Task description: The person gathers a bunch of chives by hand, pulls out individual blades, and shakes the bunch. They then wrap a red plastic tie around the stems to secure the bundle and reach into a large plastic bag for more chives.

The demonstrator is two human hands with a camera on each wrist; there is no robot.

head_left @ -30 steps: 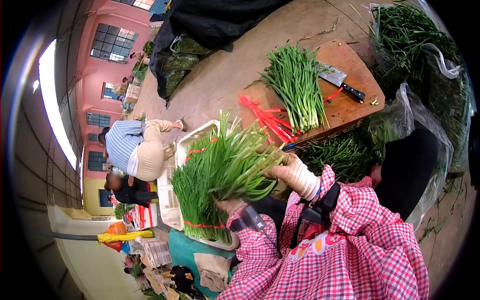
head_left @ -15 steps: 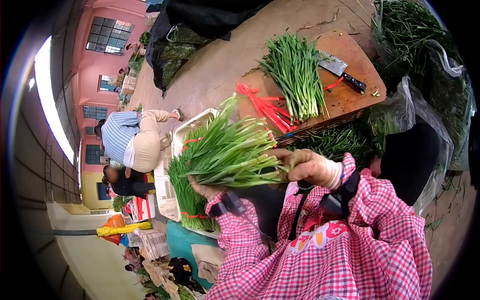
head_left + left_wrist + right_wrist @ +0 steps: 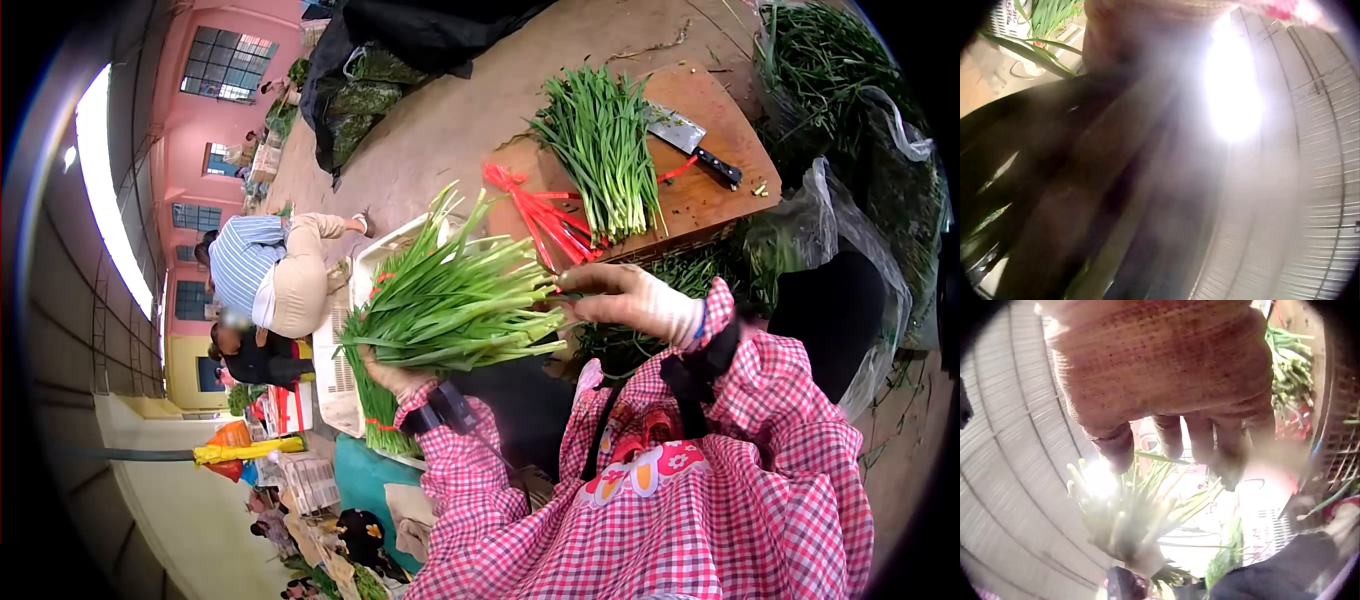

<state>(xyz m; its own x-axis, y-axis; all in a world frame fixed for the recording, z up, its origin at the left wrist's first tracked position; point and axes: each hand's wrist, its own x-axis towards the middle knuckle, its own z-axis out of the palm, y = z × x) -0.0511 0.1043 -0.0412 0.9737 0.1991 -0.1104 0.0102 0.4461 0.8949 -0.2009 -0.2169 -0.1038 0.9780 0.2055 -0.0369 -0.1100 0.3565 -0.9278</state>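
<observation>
My left hand (image 3: 393, 378) holds a loose bunch of garlic chives (image 3: 465, 315) from below, the pale stem ends towards the right. Much of that hand is hidden under the leaves; dark blurred leaves (image 3: 1097, 181) fill the left wrist view. At the cut ends is my gloved right hand (image 3: 640, 303), its fingers stretched out towards the stems. In the right wrist view the right hand (image 3: 1166, 369) has its fingers spread apart above the stem ends (image 3: 1129, 506). Beneath the bunch, tied chives (image 3: 380, 415) with red bands lie in a white crate (image 3: 335, 385).
A wooden board (image 3: 715, 140) bears another chive pile (image 3: 605, 160), a cleaver (image 3: 690, 140) and red ties (image 3: 535, 215). Clear plastic bags (image 3: 815, 220) of greens stand at the right. A person in a striped shirt (image 3: 243, 260) bends over beyond the crate.
The left hand has lifted the bunch and shifted it left above the crate. The right hand has loosened from the stems, its fingers now straighter and drawn to the right.
</observation>
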